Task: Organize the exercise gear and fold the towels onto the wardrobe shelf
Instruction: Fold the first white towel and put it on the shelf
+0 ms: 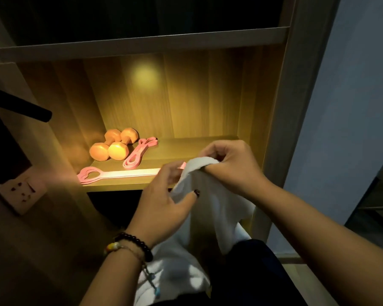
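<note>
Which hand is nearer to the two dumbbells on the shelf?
The left hand: it holds the towel just right of the dumbbells, below them in the view. The right hand is farther right.

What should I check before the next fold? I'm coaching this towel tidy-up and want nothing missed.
1. Right hand has a grip on the white towel: ok, fingers curl round its top edge.
2. Left hand on the towel: ok, thumb and fingers pinch the cloth.
3. Towel spread flat for folding: not ok, it hangs bunched below the hands.
4. Free room on the wardrobe shelf: ok, its right part is bare.
5. Gear set aside: ok, the orange dumbbells and the small pink band lie at the left.
6. Long pink band along the front edge: cannot tell whether it will hinder.
</note>
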Motion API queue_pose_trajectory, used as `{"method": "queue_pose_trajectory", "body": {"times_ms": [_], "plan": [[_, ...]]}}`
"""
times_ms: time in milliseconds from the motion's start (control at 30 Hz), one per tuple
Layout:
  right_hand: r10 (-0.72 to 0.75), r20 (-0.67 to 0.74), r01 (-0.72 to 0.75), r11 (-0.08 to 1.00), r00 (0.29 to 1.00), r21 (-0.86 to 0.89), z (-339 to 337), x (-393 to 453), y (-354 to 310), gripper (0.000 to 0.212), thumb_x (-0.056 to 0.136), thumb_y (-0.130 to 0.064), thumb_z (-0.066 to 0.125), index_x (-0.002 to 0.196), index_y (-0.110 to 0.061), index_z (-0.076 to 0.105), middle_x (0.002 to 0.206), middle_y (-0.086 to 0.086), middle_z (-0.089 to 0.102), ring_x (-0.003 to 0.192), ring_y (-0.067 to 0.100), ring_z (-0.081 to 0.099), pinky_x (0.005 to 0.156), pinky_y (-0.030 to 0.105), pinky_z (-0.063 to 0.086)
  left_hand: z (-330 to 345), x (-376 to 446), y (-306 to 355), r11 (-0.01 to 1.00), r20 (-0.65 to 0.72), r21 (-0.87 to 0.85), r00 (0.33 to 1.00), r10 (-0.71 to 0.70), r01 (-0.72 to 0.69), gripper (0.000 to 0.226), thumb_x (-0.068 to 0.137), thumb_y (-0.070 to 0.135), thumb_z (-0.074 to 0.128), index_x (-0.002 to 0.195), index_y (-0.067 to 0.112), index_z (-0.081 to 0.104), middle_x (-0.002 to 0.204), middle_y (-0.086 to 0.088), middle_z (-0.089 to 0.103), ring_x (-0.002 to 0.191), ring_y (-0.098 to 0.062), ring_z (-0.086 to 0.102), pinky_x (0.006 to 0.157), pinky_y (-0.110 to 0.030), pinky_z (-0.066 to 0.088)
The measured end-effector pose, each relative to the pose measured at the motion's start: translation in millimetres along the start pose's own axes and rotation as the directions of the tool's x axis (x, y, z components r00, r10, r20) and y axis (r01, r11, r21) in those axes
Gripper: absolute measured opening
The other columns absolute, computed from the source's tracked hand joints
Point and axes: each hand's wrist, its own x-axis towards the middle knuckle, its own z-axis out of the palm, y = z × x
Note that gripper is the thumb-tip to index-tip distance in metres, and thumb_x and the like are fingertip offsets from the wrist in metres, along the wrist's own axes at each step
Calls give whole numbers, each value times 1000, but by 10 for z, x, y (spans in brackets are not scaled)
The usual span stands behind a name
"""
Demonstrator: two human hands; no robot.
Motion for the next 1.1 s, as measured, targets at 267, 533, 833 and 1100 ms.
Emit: {"method": "queue_pose_trajectory", "body": {"times_ms": [267, 533, 833, 1100], "plan": [[126, 53, -127, 991, 991, 29, 19, -212, 227, 29, 75, -20, 78, 102, -21, 68, 89, -7, 66, 81, 4, 61, 76, 35, 54, 72, 78, -165, 951, -378, -261, 889, -258, 164, 25, 94, 11, 48, 80, 19, 68, 79, -9, 67, 79, -31, 61, 72, -41, 49], [382, 39, -375, 875, 923, 306, 319, -372, 539, 14, 82, 2, 65, 92, -7, 70, 86, 9, 69, 74, 11, 59, 62, 24, 45, -95, 29, -214, 916, -438, -286, 813, -385, 280, 23, 93, 16, 52, 76, 22, 66, 81, -5, 67, 82, -27, 60, 70, -40, 49], [329, 152, -362, 856, 932, 369, 298, -359, 325, 37, 86, -2, 66, 106, -27, 45, 97, 2, 66, 89, 10, 64, 71, 28, 53, -57, -82, 48, 987, -231, 146, 968, 102, -69, 35, 89, 14, 59, 117, 35, 58, 107, 24, 58, 103, 11, 53, 76, -5, 41], [223, 242, -301, 881, 944, 366, 348, -460, 344, 31, 80, -18, 74, 103, -18, 52, 67, 0, 61, 63, 14, 58, 60, 31, 45, 94, -109, 4, 993, -253, 111, 965, 64, -37, 15, 95, 12, 54, 87, 17, 66, 74, 3, 63, 70, -8, 55, 59, -22, 44]]}}
